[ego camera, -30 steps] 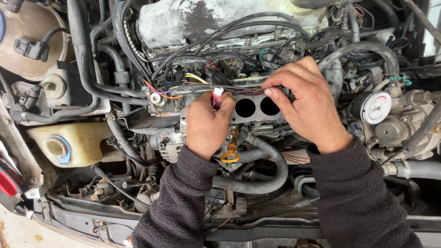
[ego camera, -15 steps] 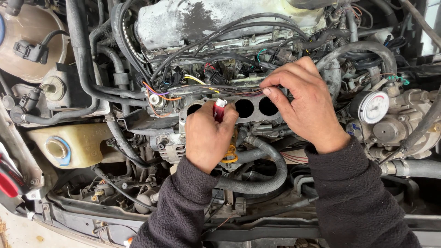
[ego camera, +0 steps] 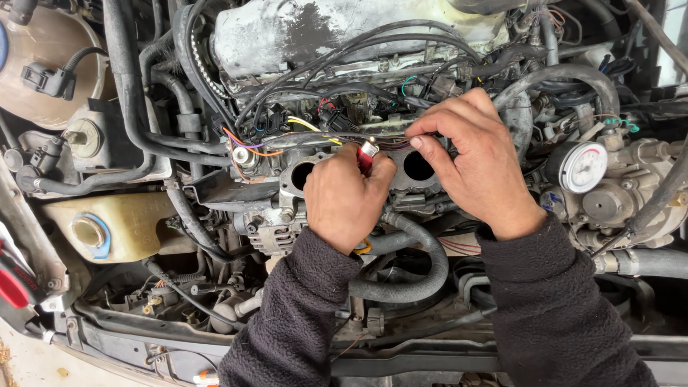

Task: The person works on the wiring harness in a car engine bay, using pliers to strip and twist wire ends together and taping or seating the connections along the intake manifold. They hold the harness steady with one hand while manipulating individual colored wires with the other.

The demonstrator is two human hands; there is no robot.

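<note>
Left hand (ego camera: 344, 201), at the centre of the frame, is closed around a small red tool with a white tip (ego camera: 366, 153), which pokes up between thumb and fingers just above the intake manifold (ego camera: 294, 179). Right hand (ego camera: 476, 161), just right of centre, is curled with its fingertips (ego camera: 417, 142) pinching at a thin bundle of wires (ego camera: 315, 136) that runs across the top of the manifold; whether it truly grips them I cannot tell. 2 round manifold openings show, 1 on either side of the left hand. Below the hands a thick black hose (ego camera: 423, 276) loops. A round white gauge (ego camera: 582, 166) sits at the right, a yellowish fluid tank (ego camera: 129, 218) at the left.
</note>
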